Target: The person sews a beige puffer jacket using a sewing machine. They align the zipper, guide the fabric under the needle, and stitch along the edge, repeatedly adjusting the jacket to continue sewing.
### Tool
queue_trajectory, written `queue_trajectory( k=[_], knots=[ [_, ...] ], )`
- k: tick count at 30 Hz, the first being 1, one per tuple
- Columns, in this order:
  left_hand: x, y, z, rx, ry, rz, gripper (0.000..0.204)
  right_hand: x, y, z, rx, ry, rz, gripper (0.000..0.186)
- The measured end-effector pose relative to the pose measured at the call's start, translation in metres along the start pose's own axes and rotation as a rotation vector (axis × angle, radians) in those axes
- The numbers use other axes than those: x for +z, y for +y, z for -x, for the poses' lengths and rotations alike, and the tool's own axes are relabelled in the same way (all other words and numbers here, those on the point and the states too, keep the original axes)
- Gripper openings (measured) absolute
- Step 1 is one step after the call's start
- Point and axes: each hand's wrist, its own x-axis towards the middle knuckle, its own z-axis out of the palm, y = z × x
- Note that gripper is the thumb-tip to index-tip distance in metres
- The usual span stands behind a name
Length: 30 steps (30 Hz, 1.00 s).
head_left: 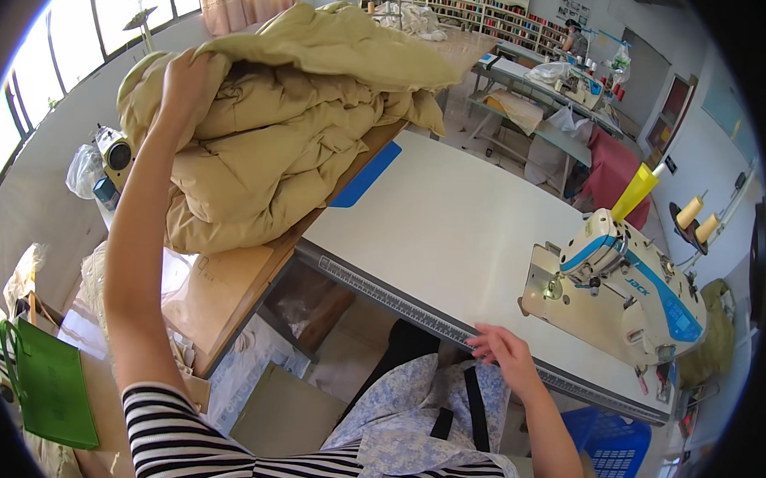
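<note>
At the far left a big heap of khaki padded puffer fabric (258, 161) lies piled on a wooden tabletop. My left arm reaches up to it, and my left hand (189, 81) is closed on a raised upper layer of it; the fingertips are partly hidden in the folds. Nothing is held in my right hand (508, 355), whose fingers are loosely apart at the front edge of the white sewing table (453, 208). A ruler strip (389, 301) runs along that edge. A white and blue sewing machine (633, 280) stands on the table's right side.
A blue plastic basket (613, 450) stands below the table at right. Two cream thread cones (696, 220) sit on a stand behind the machine. A green bag (50, 387) is at lower left. Farther back are other sewing tables, thread shelves (520, 27) and a person (573, 40).
</note>
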Motion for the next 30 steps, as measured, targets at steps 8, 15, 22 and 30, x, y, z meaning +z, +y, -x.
queue_trajectory(
  k=[8,15,22,30],
  knots=[
    [-0.076,0.072,0.208,-0.228,0.002,0.268,0.032,0.036,-0.032,-0.136,0.103,-0.249,-0.416,0.098],
    [-0.041,0.174,0.340,-0.330,-0.337,0.727,0.016,0.103,-0.037,-0.185,0.093,-0.398,-0.803,0.105],
    [-0.003,0.262,0.449,-0.221,-1.321,0.786,0.037,0.013,-0.029,-0.165,-0.351,0.157,-0.099,0.035],
    [0.078,0.308,0.337,0.660,-0.865,0.738,0.020,-0.046,0.016,-0.023,-0.284,0.175,0.440,0.044]
  ],
)
